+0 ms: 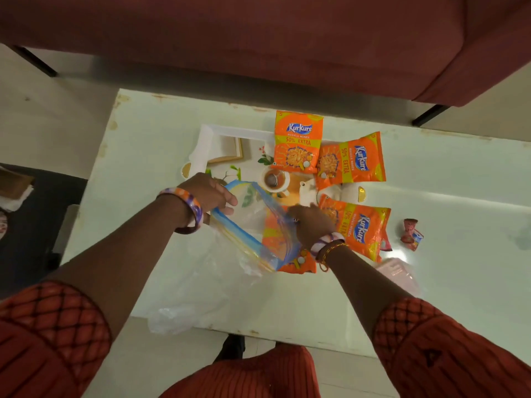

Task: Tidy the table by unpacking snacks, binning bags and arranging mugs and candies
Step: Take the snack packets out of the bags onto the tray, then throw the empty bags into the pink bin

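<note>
Both arms reach fwd & down over the table [149, 156], elbows bent, red patterned sleeves at the frame's bottom corners. L hand [211, 193] sits palm-down w/ bangle at the wrist, fingers curled, pinching the far-left rim of a clear zip bag [247, 225] w/ blue-yellow seal strip. R hand [311, 224], wrist cocked back w/ bangles & thread, is closed on the opposite rim, pulling the mouth wide; exact finger hold partly hidden. The bag's clear body trails toward the near table edge. One orange snack pack [287, 248] shows through the bag's mouth, lying under/inside it, can't tell which. Three more packs lie beyond on a printed tray [212, 139]: one far [297, 142], one right of it [352, 162], one just beside the R hand [362, 228]. A red candy wrapper [412, 234] lies apart at right.
</note>
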`<state>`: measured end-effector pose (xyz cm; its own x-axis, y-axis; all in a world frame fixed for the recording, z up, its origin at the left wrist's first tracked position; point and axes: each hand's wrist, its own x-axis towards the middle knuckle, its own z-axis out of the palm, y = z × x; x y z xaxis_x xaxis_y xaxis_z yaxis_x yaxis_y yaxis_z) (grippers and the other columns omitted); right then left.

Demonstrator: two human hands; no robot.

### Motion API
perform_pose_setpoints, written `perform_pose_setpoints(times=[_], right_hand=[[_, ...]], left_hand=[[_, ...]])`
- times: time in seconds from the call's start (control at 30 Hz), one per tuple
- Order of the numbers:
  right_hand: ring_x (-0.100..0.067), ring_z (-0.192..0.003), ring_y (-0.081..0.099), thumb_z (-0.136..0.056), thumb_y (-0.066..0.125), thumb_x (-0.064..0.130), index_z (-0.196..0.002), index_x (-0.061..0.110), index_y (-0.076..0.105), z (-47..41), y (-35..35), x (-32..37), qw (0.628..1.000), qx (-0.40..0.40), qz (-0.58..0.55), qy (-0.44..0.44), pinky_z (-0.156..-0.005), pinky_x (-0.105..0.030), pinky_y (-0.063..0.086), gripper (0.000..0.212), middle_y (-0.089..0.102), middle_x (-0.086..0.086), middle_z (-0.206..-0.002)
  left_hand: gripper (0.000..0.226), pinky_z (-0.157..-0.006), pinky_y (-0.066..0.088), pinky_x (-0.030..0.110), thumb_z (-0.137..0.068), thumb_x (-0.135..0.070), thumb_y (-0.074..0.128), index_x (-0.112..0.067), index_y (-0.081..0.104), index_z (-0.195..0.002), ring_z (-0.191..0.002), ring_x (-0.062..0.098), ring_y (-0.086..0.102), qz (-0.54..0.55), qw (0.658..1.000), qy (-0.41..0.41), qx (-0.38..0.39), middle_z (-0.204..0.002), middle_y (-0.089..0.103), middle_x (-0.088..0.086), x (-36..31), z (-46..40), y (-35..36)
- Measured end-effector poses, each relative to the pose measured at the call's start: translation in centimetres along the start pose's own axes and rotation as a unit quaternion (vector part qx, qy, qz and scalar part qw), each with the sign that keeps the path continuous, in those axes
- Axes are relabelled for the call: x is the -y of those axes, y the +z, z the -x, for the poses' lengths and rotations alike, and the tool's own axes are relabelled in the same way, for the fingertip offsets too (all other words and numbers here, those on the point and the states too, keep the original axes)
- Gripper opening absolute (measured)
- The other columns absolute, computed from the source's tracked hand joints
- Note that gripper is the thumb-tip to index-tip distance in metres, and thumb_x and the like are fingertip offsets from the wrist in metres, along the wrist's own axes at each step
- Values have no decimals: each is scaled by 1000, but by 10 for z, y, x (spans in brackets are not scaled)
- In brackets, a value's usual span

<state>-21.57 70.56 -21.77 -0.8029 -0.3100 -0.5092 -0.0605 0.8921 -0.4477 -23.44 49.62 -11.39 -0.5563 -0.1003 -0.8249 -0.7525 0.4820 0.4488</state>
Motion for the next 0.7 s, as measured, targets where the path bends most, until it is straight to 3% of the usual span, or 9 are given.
perform_pose_setpoints(times=[0.1, 0.2, 0.3, 0.37, 0.4, 0.47, 0.53, 0.6, 0.7], right_hand=[[-34, -118, 54, -85, 43, 1, -120, 18, 59, 9, 9, -2, 999, 13, -21, 30, -100, -41, 43, 43, 64, -12, -123], [-32, -122, 51, -85, 40, -2, -124, 14, 56, 19, 2, 0, 999, 7, -7, 31, -103, -38, 38, 45, 58, -11, -130], [-30, -115, 57, -86, 46, 1, -118, 11, 62, 30, -12, 22, 994, -56, -88, 25, -94, -34, 43, 37, 64, -14, -123], [-20, -107, 61, -87, 54, 3, -116, 6, 63, 45, -22, 48, 968, -56, -244, 32, -88, -24, 43, 30, 64, -17, -122], [-13, -100, 61, -87, 56, 1, -117, 2, 61, 55, -30, 65, 938, -31, -345, 29, -84, -20, 44, 31, 63, -17, -123], [5, -86, 58, -89, 54, 2, -122, 5, 57, 72, -42, 94, 868, 31, -495, 20, -73, -10, 46, 34, 60, -2, -118], [4, -90, 54, -92, 51, 11, -119, 19, 59, 85, -57, 126, 844, 67, -531, 15, -78, -20, 45, 29, 59, 9, -107], [-7, -90, 53, -93, 44, 7, -114, 20, 60, 90, -68, 155, 822, 84, -563, 13, -77, -30, 43, 29, 60, 2, -103], [-12, -78, 54, -90, 39, -6, -114, 9, 58, 98, -93, 197, 786, 70, -614, 28, -58, -22, 48, 34, 63, -15, -101]], left_hand=[[28, -85, 51, 41, -80, 9, 50, -9, 71, -83, -107, 25, 63, -15, 1000, -2, -13, -117, 66, 9, 6, 2, -4], [34, -85, 53, 41, -83, 9, 43, -13, 69, -79, -91, 15, 70, -16, 1000, 0, 3, -108, 69, 5, 8, 9, -8], [32, -52, 50, 18, -87, 6, 42, -13, 67, -84, -52, -5, 66, -15, 1000, 20, 16, -85, 65, -7, 3, 26, -18], [26, -38, 42, 11, -89, 2, 42, -11, 64, -91, -42, -6, 62, -1, 999, 41, 4, -80, 63, -7, 1, 42, -29], [20, -36, 42, 10, -90, -2, 45, -10, 63, -95, -42, -5, 62, 0, 999, 52, 0, -84, 64, -3, 0, 49, -34], [17, -44, 51, 15, -89, -21, 55, -7, 63, -95, -50, 0, 67, 0, 997, 72, 5, -95, 65, 6, -4, 61, -38], [43, -72, 60, 34, -82, -45, 57, -3, 64, -93, -70, 15, 72, -2, 997, 80, 6, -101, 67, 9, -12, 78, -45], [62, -88, 54, 46, -74, -60, 58, 0, 66, -88, -83, 29, 70, -55, 994, 92, -7, -97, 70, 16, -24, 94, -51], [57, -82, 52, 41, -71, -50, 67, 5, 67, -82, -76, 29, 60, -148, 978, 135, -63, -86, 68, 22, -39, 121, -68]])
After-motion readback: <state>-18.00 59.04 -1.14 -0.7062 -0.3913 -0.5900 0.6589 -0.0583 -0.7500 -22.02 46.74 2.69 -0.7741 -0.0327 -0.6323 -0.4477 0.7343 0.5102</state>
